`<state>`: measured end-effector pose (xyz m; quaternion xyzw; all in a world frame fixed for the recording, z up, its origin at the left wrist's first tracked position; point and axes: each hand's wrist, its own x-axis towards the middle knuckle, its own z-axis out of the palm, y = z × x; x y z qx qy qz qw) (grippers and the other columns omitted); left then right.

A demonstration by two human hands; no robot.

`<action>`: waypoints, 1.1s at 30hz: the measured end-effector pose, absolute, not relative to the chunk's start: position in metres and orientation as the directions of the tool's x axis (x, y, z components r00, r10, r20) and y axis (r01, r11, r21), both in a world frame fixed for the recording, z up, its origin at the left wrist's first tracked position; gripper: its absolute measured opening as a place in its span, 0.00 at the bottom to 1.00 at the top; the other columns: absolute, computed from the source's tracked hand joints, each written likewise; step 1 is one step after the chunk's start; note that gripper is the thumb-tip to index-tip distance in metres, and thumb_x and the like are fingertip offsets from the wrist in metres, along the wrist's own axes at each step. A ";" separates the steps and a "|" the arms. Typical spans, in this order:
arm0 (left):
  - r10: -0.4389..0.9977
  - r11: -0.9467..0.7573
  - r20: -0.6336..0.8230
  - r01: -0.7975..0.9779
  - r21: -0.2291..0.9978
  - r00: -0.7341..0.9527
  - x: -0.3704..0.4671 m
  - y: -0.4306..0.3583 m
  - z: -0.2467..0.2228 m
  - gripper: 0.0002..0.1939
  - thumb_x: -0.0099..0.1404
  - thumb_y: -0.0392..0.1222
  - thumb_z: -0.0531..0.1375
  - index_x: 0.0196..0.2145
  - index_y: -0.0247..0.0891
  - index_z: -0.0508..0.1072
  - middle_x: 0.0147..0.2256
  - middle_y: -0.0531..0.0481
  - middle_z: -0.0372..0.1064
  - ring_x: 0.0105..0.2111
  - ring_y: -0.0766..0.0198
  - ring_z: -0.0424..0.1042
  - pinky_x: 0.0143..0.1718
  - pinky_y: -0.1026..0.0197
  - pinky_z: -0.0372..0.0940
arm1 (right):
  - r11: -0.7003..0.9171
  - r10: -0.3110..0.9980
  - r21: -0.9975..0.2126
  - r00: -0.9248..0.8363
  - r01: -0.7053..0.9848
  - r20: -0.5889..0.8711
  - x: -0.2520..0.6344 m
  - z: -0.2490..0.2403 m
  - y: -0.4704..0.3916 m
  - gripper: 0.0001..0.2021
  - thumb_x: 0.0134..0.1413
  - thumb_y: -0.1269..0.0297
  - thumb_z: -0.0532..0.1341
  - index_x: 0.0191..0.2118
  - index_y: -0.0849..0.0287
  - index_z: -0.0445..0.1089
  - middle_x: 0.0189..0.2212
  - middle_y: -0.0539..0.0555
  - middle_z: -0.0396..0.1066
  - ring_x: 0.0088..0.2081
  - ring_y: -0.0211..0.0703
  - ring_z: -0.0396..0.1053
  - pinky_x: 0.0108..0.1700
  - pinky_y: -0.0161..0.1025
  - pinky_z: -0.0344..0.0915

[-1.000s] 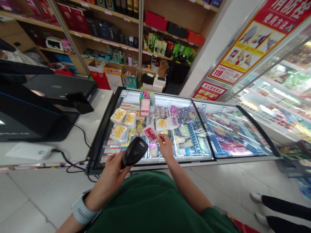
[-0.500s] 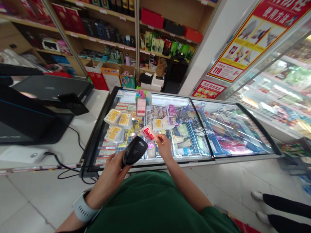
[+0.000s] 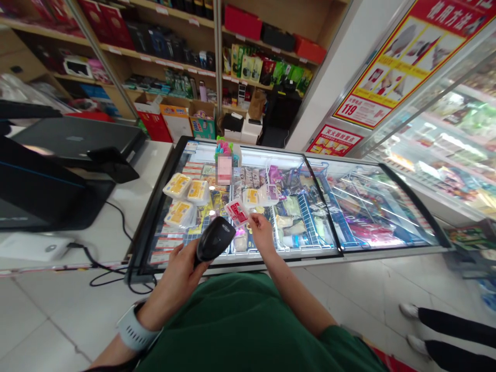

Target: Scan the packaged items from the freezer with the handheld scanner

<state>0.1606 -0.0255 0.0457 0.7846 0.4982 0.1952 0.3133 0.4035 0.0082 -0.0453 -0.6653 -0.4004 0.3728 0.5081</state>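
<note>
Head view shows the left hand (image 3: 176, 274) wrapped around a black plastic handheld barcode scanner (image 3: 215, 239), aimed at a small red-and-white packet (image 3: 236, 212) pinched by its edge in the right hand (image 3: 262, 233) above the glass-topped chest freezer (image 3: 329, 250). That packet looks light, thin and bendy, probably slick, so an edge pinch suits it.

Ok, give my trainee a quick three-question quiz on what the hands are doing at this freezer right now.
1. True or false: the left hand grips the black handheld barcode scanner.
2. What does the right hand hold? A) a green bottle B) the small red and white flat packet C) a set of keys
3. Fill in: the three yellow-labelled clear-wrapped packs lie on the ____ lid of the black-framed chest freezer.

Key
1. True; its head points towards the packet.
2. B, pinched at one edge by the fingertips, just above the lid.
3. Glass; they lie near the lid's left end.
</note>
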 end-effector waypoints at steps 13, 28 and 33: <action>0.891 -0.309 -0.044 0.674 0.671 0.453 0.163 -0.016 0.043 0.12 0.67 0.45 0.52 0.45 0.39 0.66 0.40 0.44 0.74 0.42 0.53 0.72 0.49 0.49 0.60 | -0.167 0.889 -0.984 0.441 0.054 -0.127 0.409 -0.061 0.018 0.14 0.50 0.57 0.62 0.40 0.59 0.72 0.33 0.52 0.76 0.31 0.41 0.72 0.37 0.39 0.69; 0.930 -0.238 -0.038 0.680 0.693 0.365 0.148 -0.020 0.041 0.14 0.66 0.50 0.54 0.43 0.40 0.68 0.37 0.46 0.75 0.39 0.53 0.73 0.45 0.52 0.62 | -0.389 0.626 -0.855 0.582 -0.343 -0.519 0.438 -0.121 0.096 0.09 0.46 0.60 0.60 0.23 0.56 0.61 0.13 0.43 0.61 0.18 0.34 0.63 0.22 0.31 0.61; 0.944 -0.204 -0.047 0.691 0.693 0.325 0.141 -0.023 0.043 0.14 0.66 0.48 0.54 0.44 0.39 0.68 0.39 0.45 0.75 0.42 0.52 0.73 0.47 0.52 0.62 | -0.413 0.625 -0.831 0.549 -0.372 -0.556 0.435 -0.121 0.092 0.09 0.49 0.60 0.60 0.26 0.56 0.60 0.16 0.45 0.65 0.21 0.35 0.67 0.26 0.32 0.65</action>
